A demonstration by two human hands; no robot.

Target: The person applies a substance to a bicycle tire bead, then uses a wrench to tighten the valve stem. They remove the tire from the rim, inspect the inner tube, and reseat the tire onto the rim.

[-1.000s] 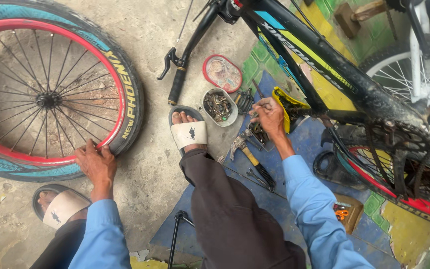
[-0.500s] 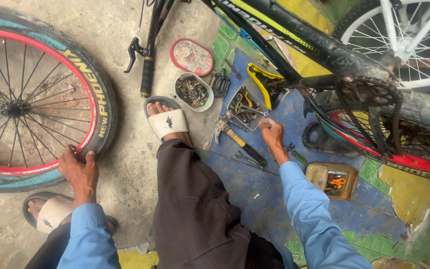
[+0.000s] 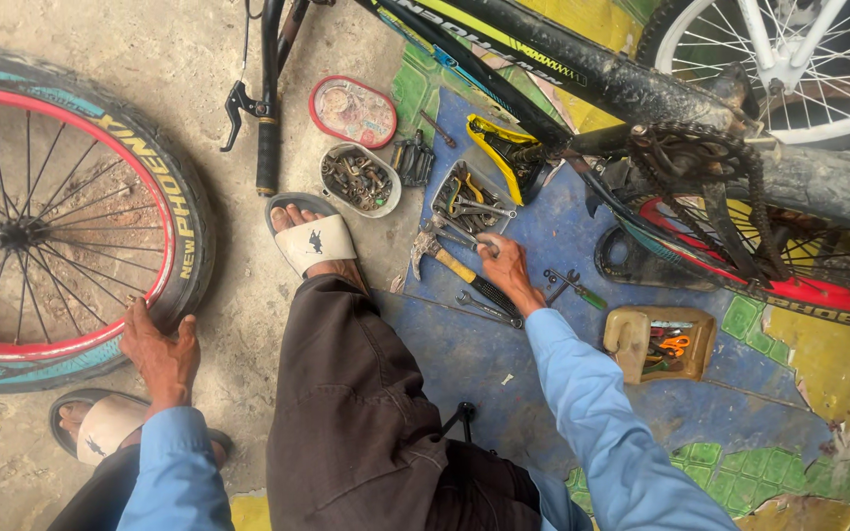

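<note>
Right hand (image 3: 504, 267) now lower than a second ago, off the heap of spanners (image 3: 466, 202) and down on the blue mat (image 3: 504, 364), fingers curled near a hammer (image 3: 459, 267); grip on any tool impossible to tell. Left hand (image 3: 161, 349) unchanged, open palm pressed on the tyre of the loose wheel (image 3: 71, 211), steadying it. Tin of nuts (image 3: 359, 179) just beside the sandalled foot (image 3: 312, 241). Apparently choosing among the tools.

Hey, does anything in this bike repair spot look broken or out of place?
Yes. The bicycle lies on its side, and a detached wheel rests under the left hand. The painted floor is cracked and flaking near the right edge.
</note>
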